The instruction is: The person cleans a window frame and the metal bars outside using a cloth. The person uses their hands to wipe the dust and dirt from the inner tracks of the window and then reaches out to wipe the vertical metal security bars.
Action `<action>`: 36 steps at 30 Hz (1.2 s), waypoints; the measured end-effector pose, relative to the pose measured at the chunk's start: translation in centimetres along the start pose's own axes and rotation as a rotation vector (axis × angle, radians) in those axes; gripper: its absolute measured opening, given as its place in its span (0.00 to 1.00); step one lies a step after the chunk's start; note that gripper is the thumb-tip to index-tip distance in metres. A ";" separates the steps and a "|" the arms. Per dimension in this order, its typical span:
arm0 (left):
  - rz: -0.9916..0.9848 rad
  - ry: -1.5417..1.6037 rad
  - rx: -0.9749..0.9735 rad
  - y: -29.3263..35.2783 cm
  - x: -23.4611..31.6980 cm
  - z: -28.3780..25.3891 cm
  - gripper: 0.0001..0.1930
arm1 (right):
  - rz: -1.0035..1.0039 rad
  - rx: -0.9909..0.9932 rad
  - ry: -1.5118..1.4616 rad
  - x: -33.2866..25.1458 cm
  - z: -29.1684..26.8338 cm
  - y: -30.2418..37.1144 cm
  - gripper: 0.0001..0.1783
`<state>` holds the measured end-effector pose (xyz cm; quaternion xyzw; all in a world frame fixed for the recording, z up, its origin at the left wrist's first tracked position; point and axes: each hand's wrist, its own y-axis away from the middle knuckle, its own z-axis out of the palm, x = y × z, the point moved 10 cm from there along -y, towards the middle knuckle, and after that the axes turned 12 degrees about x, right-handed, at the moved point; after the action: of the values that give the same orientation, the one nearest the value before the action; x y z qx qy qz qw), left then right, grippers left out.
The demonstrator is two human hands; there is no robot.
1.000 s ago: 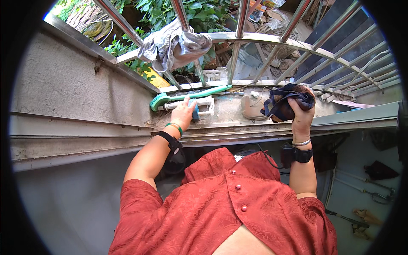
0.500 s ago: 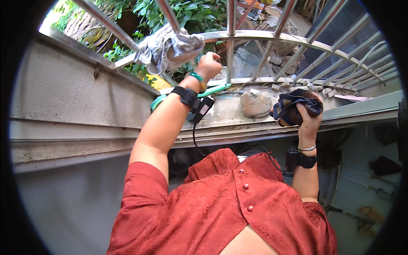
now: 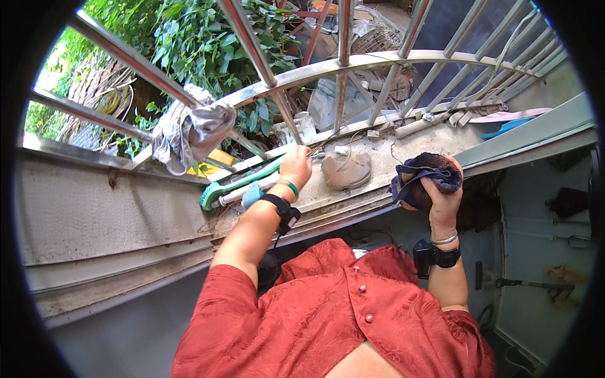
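One dark bundled cloth (image 3: 416, 172), well right of the green brush (image 3: 242, 182), grasped in the right hand (image 3: 445, 203). Left hand (image 3: 296, 169) at the brush's handle; cannot tell whether gripping. Grey cloth (image 3: 189, 133) hangs on metal railing (image 3: 296, 76) above the brush.

This looks like a home, with metal window bars (image 3: 345, 38) at twelve o'clock, leaves (image 3: 198, 47) beyond at eleven, a draped cloth (image 3: 191, 133) at ten and a scrubbing brush (image 3: 247, 181) on the sill (image 3: 409, 143).

Window bars (image 3: 345, 38), bright outside.
Grey wall (image 3: 82, 211) at left, dirty sill (image 3: 387, 154) below, leafy plants (image 3: 195, 53) beyond; room (image 3: 532, 318) dim inside.
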<state>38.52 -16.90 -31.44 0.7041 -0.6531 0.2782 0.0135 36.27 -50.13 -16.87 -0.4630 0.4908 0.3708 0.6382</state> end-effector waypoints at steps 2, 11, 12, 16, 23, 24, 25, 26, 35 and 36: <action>-0.001 -0.054 -0.049 0.3 0.7 1.9 0.19 | 0.010 0.011 0.001 0.1 -0.2 0.0 0.32; -0.181 -0.108 -0.487 -1.5 0.5 7.2 0.12 | 0.060 0.016 0.003 0.6 -1.0 0.1 0.31; -0.119 -0.118 -0.525 -1.5 1.0 7.3 0.12 | 0.060 0.019 0.001 0.6 -1.1 0.1 0.31; -0.161 0.032 -0.420 -3.7 3.4 4.0 0.13 | 0.047 0.012 0.000 0.6 -1.0 0.1 0.31; -0.164 0.418 -0.026 -7.6 9.5 -5.9 0.12 | 0.028 0.006 -0.019 0.6 -0.6 -0.4 0.30; -0.200 0.497 0.033 -7.8 10.0 -7.0 0.10 | 0.027 -0.003 -0.027 0.7 -0.4 -0.4 0.30; -0.140 0.580 0.173 -7.9 10.8 -9.1 0.09 | 0.032 -0.004 -0.033 0.7 -0.4 -0.4 0.31; -0.077 0.661 0.313 -7.6 11.4 -11.2 0.08 | 0.036 -0.002 -0.038 0.7 -0.3 -0.4 0.31; 0.485 0.425 0.352 -7.8 12.8 -9.8 0.05 | 0.007 -0.047 -0.027 0.1 1.1 -0.4 0.32; 0.490 0.431 0.357 -8.3 12.9 -9.6 0.05 | -0.001 -0.044 -0.025 -0.2 1.1 -0.4 0.32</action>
<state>42.56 -23.77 -15.17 0.4436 -0.7256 0.5246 -0.0392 36.89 -49.20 -16.52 -0.4726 0.4743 0.3866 0.6341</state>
